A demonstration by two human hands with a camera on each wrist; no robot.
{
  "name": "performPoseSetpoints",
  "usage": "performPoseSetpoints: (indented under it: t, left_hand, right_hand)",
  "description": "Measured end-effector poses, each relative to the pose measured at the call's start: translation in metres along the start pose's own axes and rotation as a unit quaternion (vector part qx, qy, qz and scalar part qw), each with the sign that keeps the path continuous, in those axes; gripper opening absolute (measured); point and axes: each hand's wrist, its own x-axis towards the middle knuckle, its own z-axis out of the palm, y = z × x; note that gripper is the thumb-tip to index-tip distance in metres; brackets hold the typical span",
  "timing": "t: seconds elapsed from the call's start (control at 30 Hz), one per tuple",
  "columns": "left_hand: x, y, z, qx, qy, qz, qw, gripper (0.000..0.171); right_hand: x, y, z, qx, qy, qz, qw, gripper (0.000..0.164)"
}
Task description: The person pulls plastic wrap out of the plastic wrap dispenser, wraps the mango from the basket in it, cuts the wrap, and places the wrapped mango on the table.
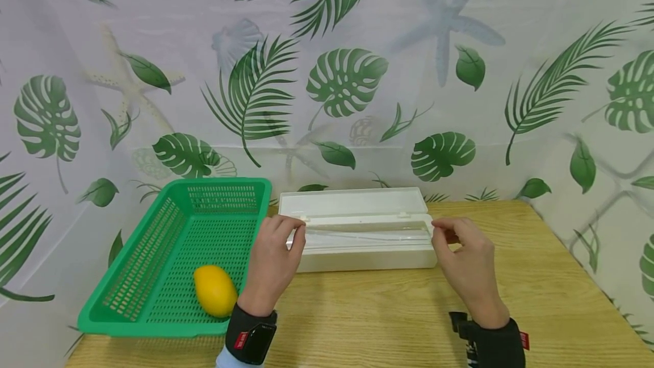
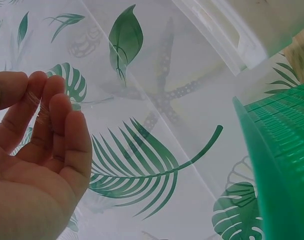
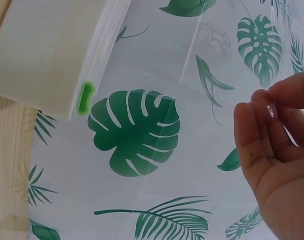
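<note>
Clear film (image 1: 360, 236) pinched at both ends

Thin, glossy and transparent, it is probably cling film, its edges hard to trace. It spans between left hand (image 1: 273, 257) and right hand (image 1: 466, 260), fingertips of each pressed together on it, across the open white dispenser box (image 1: 365, 261). Alongside, a green basket (image 1: 91, 320) holds one lemon (image 1: 216, 291).

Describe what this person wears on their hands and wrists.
The left hand is ungloved, with a black left band, red tag, dark rectangular device and light-blue sleeve. The right hand, also ungloved, has a black right band, red label and black attachment.
</note>
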Motion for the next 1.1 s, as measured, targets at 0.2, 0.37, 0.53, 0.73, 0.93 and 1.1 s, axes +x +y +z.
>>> performPoseSetpoints:
  t: [0.2,0.37,0.53,0.73,0.93,1.1]
  left_hand:
    - [0.0,-0.0002,-0.0002,0.0,0.0,0.0,1.0,0.006]
    - [-0.0002,-0.0006,-0.0003,0.0,0.0,-0.002,1.0,0.006]
    - [-0.0002,-0.0009,-0.0003,-0.003,0.002,-0.001,1.0,0.006]
    - [0.0,-0.0005,-0.0002,-0.003,0.002,0.001,1.0,0.006]
    - [-0.0001,-0.0005,-0.0003,-0.002,0.002,-0.003,1.0,0.006]
    - [0.0,-0.0002,-0.0008,-0.003,0.001,-0.005,1.0,0.006]
  right_hand:
    - [-0.0008,0.001,-0.0003,0.005,-0.008,0.006,1.0,0.013]
    - [-0.0008,0.002,-0.0003,0.006,-0.015,0.01,1.0,0.018]
    - [-0.001,0.0016,0.0,0.005,-0.014,0.013,1.0,0.015]
    - [-0.0009,0.0016,0.0005,0.005,-0.007,0.014,1.0,0.013]
    - [-0.0012,0.0011,0.0006,0.003,-0.005,0.011,1.0,0.013]
    - [-0.0004,0.0002,0.0006,0.002,-0.003,0.009,1.0,0.013]
